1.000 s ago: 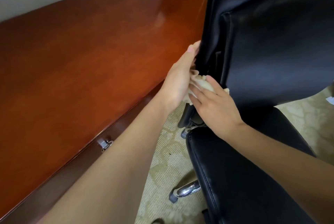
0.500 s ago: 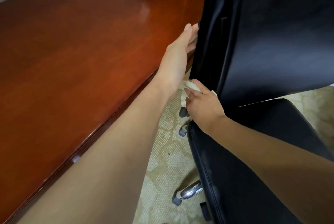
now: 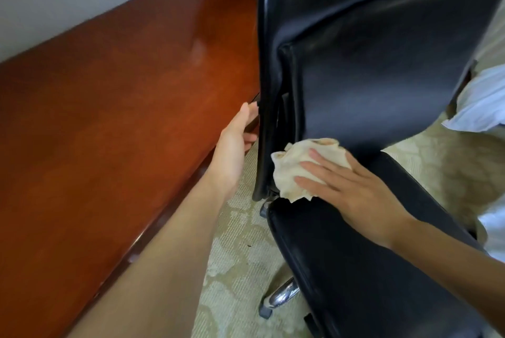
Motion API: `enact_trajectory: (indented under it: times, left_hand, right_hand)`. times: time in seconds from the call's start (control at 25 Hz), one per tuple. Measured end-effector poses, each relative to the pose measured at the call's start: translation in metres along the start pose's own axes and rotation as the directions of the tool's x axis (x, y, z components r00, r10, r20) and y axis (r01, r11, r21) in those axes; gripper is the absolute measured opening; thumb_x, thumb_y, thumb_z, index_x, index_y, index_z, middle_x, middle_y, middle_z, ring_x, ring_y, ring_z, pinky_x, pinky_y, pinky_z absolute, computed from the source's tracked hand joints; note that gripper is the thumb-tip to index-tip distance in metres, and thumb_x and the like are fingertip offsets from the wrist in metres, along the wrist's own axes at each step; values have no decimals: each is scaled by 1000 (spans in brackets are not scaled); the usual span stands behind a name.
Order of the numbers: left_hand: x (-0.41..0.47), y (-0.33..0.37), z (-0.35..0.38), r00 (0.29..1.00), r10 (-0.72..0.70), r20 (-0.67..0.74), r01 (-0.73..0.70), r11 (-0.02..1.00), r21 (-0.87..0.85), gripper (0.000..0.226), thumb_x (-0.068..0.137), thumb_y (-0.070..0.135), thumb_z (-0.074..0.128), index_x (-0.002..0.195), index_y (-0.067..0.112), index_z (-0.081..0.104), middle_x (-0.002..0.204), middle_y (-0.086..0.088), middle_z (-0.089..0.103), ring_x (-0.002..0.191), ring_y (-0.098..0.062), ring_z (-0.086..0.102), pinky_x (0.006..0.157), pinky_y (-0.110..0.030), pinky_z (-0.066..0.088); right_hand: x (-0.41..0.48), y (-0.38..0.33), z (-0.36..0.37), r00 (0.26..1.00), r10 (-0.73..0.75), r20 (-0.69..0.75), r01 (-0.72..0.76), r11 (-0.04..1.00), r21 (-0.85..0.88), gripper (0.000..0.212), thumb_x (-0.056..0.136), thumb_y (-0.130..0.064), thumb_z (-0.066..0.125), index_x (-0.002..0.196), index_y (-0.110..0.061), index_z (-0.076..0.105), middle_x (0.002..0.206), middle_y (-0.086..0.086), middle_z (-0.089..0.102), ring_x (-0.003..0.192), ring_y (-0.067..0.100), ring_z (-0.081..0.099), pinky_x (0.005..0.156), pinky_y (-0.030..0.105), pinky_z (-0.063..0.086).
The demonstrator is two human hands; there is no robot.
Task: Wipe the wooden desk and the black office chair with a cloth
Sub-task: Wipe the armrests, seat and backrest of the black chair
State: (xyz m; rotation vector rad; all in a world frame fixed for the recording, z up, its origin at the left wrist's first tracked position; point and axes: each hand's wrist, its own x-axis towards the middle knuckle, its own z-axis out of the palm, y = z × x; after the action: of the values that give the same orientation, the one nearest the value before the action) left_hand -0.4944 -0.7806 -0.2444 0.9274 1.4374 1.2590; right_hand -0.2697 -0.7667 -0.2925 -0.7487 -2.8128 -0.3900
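Note:
The black office chair fills the right half of the view, its backrest facing me and its seat below. A crumpled cream cloth lies at the gap between backrest and seat. My right hand presses flat on the cloth with straight fingers. My left hand reaches to the backrest's left edge; its fingers curl round that edge and are partly hidden behind it. The wooden desk, glossy reddish brown, stretches along the left.
Pale patterned carpet shows between desk and chair. A chrome chair leg with a caster sticks out below the seat. White fabric lies at the right edge. A grey wall runs behind the desk.
My right hand has moved from the backrest's left side onto the seat's rear, now flat on the cloth. The left hand stays on the backrest edge. The view has pulled back and up.

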Motion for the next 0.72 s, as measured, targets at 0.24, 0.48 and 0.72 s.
enact_trajectory:
  times: [0.24, 0.48, 0.72]
  left_hand:
    - [-61, 8, -7, 994, -103, -42, 101, 994, -32, 31, 102, 38, 28, 112, 43, 57, 122, 26, 56, 117, -22, 51, 111, -35, 33]
    - [-127, 3, -9, 990, -109, -94, 109, 994, -6, 28, 95, 13, 47, 116, 27, 60, 111, 16, 61, 84, -3, 51, 80, -11, 41]
    - [-206, 3, -3, 985, -158, -64, 165, 979, 119, 70, 84, -13, 51, 135, 35, 49, 119, 14, 60, 92, -7, 57, 86, -20, 43]
  right_hand:
    - [-21, -54, -76, 584, 810, 56, -507, 310, 804, 57, 94, 10, 44, 125, -36, 55, 139, -14, 50, 136, 0, 32, 106, 10, 30]
    - [-15, -103, -129, 347, 812, 470, -239, -408, 881, 45, 99, -6, 41, 123, -40, 57, 121, -19, 63, 116, 0, 55, 105, 28, 40]
    - [-26, -136, -184, 491, 741, 459, -82, -485, 871, 42, 101, -6, 39, 124, -35, 58, 125, -15, 62, 121, 3, 54, 111, 36, 34]
